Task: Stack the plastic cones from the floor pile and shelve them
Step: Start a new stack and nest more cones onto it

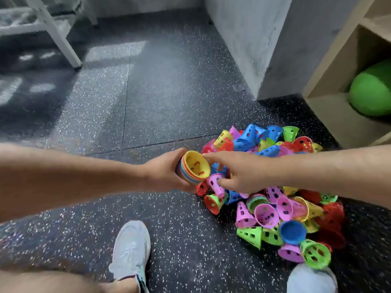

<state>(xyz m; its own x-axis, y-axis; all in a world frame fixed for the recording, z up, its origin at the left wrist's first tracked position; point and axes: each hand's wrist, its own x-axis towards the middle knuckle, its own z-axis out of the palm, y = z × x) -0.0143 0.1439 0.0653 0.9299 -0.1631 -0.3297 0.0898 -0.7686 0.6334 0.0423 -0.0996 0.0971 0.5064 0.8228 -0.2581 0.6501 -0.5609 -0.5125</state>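
A pile of small perforated plastic cones [275, 208] in pink, green, blue, yellow and red lies on the dark speckled floor at the right. My left hand [163, 172] grips a nested stack of cones [193, 168] held sideways, its yellow inside facing right. My right hand [239, 172] reaches over the pile just beside the stack, fingers closing on a pink cone [215, 183] at the pile's left edge. Whether that cone is lifted off the pile is unclear.
A wooden shelf unit [338, 81] stands at the right with a green ball [372, 89] in a lower compartment. A grey concrete pillar [254, 39] rises behind the pile. A white metal frame [53, 32] stands far left. My two shoes [131, 250] are near the bottom edge.
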